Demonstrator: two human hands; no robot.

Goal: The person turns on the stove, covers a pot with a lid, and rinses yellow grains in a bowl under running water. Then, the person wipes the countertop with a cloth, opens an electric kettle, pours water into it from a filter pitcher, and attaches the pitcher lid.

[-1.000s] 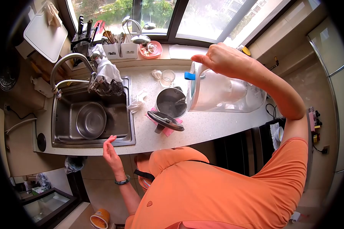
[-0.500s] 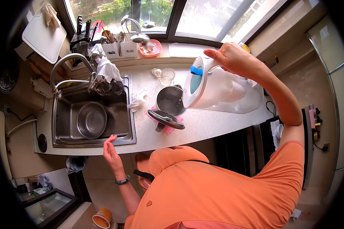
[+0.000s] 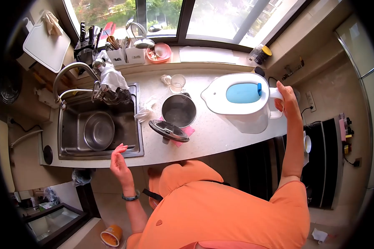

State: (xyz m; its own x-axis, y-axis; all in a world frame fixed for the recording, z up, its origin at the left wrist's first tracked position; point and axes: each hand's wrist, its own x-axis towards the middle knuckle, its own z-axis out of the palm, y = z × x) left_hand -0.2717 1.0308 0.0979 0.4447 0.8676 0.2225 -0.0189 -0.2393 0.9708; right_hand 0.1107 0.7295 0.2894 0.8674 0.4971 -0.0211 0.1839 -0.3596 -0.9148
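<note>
My right hand (image 3: 288, 98) is wrapped round the handle of a water filter pitcher (image 3: 249, 120). The pitcher is upright, with a white top and a blue lid panel, its spout toward the left. Left of it stands an electric kettle (image 3: 170, 108) with its dark lid (image 3: 169, 130) swung open. Beneath the lid a pink cloth (image 3: 186, 133) shows. My left hand (image 3: 119, 165) hovers by the front rim of the sink (image 3: 131, 154), fingers stretched out and holding nothing.
A steel bowl (image 3: 99, 130) sits in the sink under the faucet (image 3: 72, 64). Behind the kettle are a glass jar (image 3: 178, 84) and a crumpled tissue (image 3: 166, 79). Crumpled white plastic (image 3: 146, 110) lies beside the sink. A pink dish (image 3: 164, 53) and utensil holders (image 3: 135, 54) line the windowsill.
My right hand has lowered the pitcher from its tilt over the kettle to upright and moved to the right. The left hand has barely moved.
</note>
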